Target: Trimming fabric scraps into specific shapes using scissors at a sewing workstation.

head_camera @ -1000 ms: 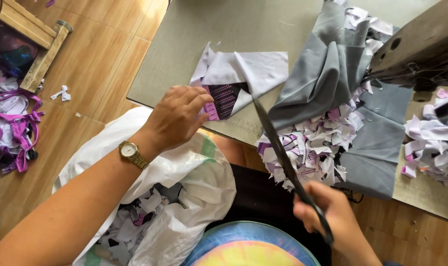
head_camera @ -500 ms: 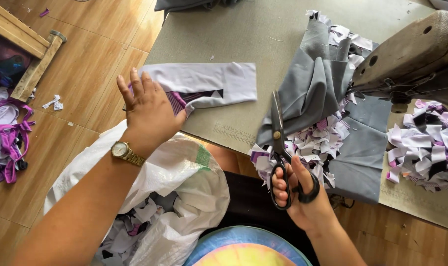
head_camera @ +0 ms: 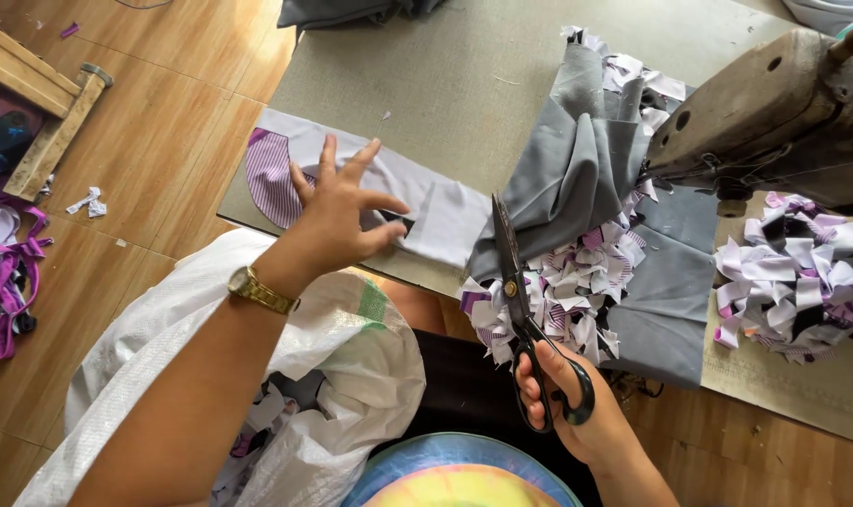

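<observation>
Now the left hand (head_camera: 337,221) has flattened the cloth piece (head_camera: 417,202).

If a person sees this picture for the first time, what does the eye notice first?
First come the black scissors, held point-up in the right hand near the bottom middle. Next is the left hand, spread flat on a pale cloth piece at the table's edge. To the right, a heap of cloth scraps lies beside grey fabric.

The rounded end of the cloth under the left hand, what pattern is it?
Purple and white stripes, seen in the head view.
</observation>
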